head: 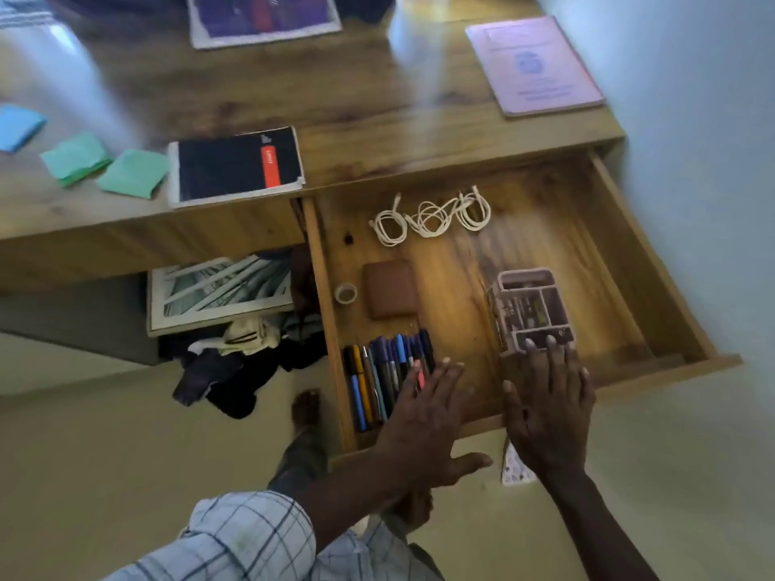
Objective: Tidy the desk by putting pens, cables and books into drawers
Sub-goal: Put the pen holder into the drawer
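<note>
Drawer (654, 262) seen pulled out under desk (377, 115). Pens (383, 373) laid in row at 7 o'clock corner of drawer; white cables (432, 218) coiled at 12 o'clock, well apart. Black book (235, 165) and pink book (534, 65) left on desk. Left hand (427, 417) held flat, fingers spread, grip empty, over pen ends. Right hand (549, 413) spread too, fingertips at small box (530, 312). Books judged stiff, light, smooth; best taken by near edge, thumb on cover. Cables limp, tangle-prone.
</note>
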